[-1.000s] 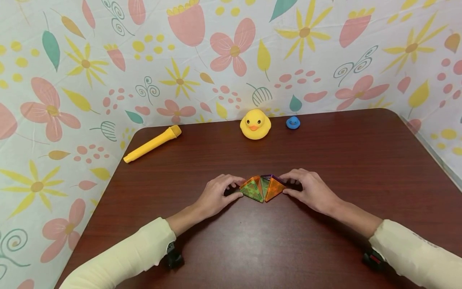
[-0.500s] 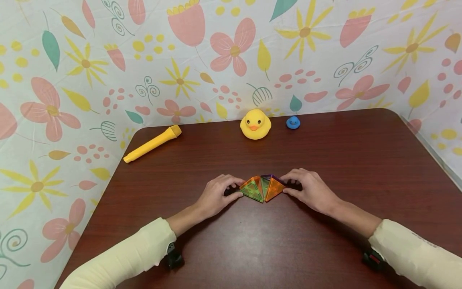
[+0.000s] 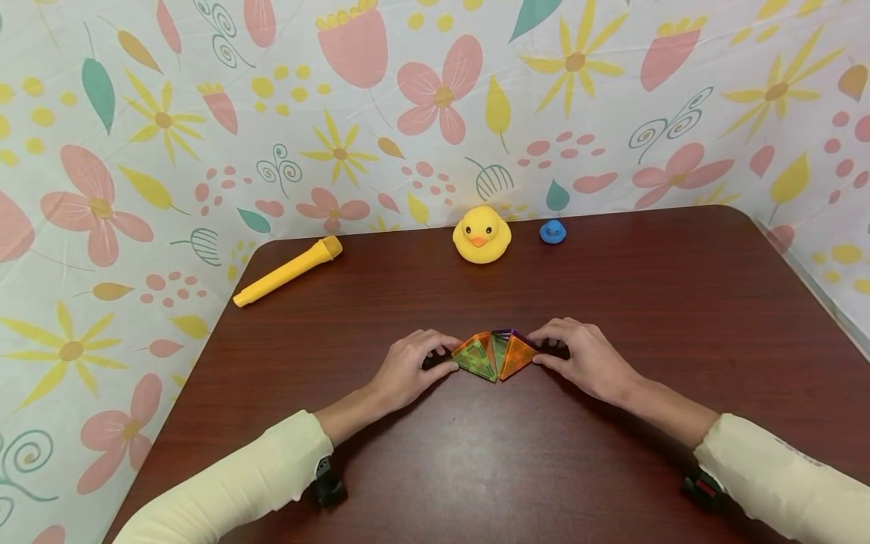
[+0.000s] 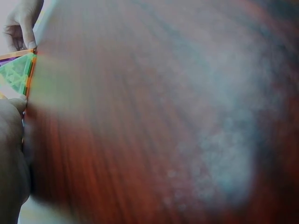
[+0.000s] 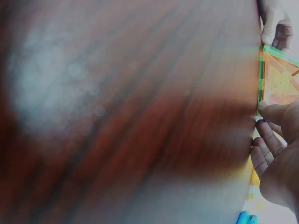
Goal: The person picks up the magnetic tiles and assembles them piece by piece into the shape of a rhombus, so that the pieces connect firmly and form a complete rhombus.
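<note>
Two small pyramids of see-through triangular magnetic tiles stand side by side on the table in the head view. The left pyramid [image 3: 476, 358] shows a green front tile and an orange one. Orange faces front on the right pyramid [image 3: 518, 358], with green and a purple edge behind. My left hand [image 3: 410, 369] pinches the outer side of the left pyramid between thumb and fingers. On the opposite side, my right hand [image 3: 586, 357] pinches the right pyramid likewise. The right wrist view shows the right thumb at the base of the orange tile [image 5: 275, 79]. Bottoms and inner faces are mostly hidden.
A yellow toy microphone [image 3: 288, 272] lies at the back left of the dark wooden table [image 3: 462, 468]. Along the back edge sit a yellow rubber duck [image 3: 481, 238] and a small blue duck [image 3: 553, 232]. A flowered cloth [image 3: 381, 113] hangs behind.
</note>
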### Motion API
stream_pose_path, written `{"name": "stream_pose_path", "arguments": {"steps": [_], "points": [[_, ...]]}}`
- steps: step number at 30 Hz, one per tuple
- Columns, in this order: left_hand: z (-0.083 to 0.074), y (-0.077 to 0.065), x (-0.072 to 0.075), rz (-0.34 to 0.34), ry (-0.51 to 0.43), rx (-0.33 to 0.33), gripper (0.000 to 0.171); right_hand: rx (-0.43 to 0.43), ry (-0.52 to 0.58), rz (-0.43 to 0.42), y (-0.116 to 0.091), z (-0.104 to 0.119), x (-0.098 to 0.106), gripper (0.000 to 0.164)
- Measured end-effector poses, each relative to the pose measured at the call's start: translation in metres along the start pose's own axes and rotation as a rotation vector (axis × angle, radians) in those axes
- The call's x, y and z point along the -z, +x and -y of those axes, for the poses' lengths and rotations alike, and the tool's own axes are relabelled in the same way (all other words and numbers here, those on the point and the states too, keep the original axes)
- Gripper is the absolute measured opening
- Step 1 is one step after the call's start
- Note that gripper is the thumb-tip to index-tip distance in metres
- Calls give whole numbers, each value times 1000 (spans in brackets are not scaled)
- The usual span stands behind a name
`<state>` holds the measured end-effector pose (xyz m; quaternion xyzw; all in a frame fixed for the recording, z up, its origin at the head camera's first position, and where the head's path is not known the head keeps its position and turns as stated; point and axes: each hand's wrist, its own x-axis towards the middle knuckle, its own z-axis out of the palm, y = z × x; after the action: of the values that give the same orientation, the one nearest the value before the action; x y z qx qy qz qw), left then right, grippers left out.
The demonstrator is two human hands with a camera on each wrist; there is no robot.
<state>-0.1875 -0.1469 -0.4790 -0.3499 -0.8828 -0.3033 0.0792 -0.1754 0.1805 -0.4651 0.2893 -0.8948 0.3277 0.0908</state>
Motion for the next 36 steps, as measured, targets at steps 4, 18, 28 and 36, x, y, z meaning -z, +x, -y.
{"name": "stream_pose_path", "arguments": {"steps": [4, 18, 28, 36], "points": [[0, -1, 0, -2, -5, 3, 31, -1, 8, -2, 0, 0, 0, 30], [0, 0, -1, -20, -13, -18, 30, -11, 19, 0, 0, 1, 1, 29], [0, 0, -1, -15, -14, -15, 30, -10, 29, 8, 0, 1, 3, 29], [0, 0, -1, -4, -13, 0, 30, -13, 39, 15, 1, 2, 5, 29]]}}
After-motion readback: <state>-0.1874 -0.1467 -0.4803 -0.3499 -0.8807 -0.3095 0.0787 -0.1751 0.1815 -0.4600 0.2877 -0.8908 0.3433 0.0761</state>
